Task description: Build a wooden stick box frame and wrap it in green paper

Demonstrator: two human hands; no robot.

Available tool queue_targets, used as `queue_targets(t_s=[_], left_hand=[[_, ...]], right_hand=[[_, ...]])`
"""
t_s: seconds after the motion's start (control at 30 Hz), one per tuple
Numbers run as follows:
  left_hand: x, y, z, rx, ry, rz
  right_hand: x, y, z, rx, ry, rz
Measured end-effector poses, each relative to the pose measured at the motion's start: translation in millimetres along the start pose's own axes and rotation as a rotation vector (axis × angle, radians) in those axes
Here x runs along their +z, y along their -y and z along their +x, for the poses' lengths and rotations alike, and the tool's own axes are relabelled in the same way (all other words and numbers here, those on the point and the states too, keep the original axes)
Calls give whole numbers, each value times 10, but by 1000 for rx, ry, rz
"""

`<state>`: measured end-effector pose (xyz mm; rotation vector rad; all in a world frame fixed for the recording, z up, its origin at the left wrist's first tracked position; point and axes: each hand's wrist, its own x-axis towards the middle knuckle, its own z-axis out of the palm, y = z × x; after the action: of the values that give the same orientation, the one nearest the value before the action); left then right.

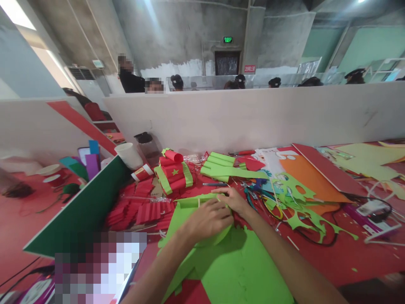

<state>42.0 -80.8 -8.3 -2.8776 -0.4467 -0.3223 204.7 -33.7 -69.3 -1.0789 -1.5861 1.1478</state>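
Observation:
A bright green craft foam piece point(218, 240) lies bent under both my hands, above a larger green foam sheet point(249, 270). My left hand point(210, 219) curls over its top, with the fingers closed on the foam. On the far right side of the piece, my right hand point(232, 200) grips its edge, and its fingertips are partly hidden. A short pale strip or stick point(199, 202) shows beside the left fingers. Just beyond the hands lie a dark pen-like tool point(215, 184) and a stack of folded green strips point(218, 162).
Red folded foam pieces point(148, 213) and a red-green bundle with a star point(175, 172) lie to the left. Scissors point(274, 207) and cut green scraps point(308, 219) lie right. A dark green board point(85, 202) leans at left; a white partition point(253, 116) stands behind.

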Motion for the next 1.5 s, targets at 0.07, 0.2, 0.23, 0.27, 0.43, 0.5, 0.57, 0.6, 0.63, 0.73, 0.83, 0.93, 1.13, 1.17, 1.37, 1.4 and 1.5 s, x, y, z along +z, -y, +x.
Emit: queue_targets(t_s=[0.07,0.2,0.23,0.27,0.43,0.5,0.57,0.6,0.63,0.73,0.83,0.93,1.13,1.17,1.37,1.4,1.5], left_hand=[[-10,88,-99,-68,-5,22],[60,3,-226,-199,-46,61],[95,-82,-239,-231,-61,70],[133,-186,-247,-268,-75,68],[302,-754,-237,-549,-47,-29],[325,-904,-202,-626,-28,-69],[316,-984,-143,-627,-32,-116],[304,-1002,-106,-621,-35,-142],[288,-1009,-66,-619,-33,-169],[245,-989,49,-685,2,-241],[244,-942,117,-745,55,-312],[289,-883,130,-762,73,-345],[286,-744,110,-791,14,-254],[271,-724,106,-779,16,-233],[355,-779,65,-674,8,-138],[391,-815,59,-665,-13,-127],[446,-882,50,-614,-42,-84]], right_hand=[[-6,-24,8,-14,-2,-16],[-11,-41,18,-23,-6,-41],[-9,-42,18,-30,-6,-38],[-6,-43,16,-35,-5,-32],[12,-35,-4,-28,-13,-11],[16,-20,-12,-18,-13,-16],[17,-3,-18,-15,-18,-24],[17,4,-19,-19,-21,-29],[17,9,-20,-26,-23,-33],[15,11,-20,-46,-22,-45],[16,0,-19,-53,-24,-47],[20,-9,-19,-55,-20,-41],[18,-11,-8,-57,-23,-70],[17,-11,-5,-64,-20,-74],[16,-9,-3,-58,-16,-93],[17,-9,-1,-55,-14,-95],[10,-15,5,-49,-3,-92]])
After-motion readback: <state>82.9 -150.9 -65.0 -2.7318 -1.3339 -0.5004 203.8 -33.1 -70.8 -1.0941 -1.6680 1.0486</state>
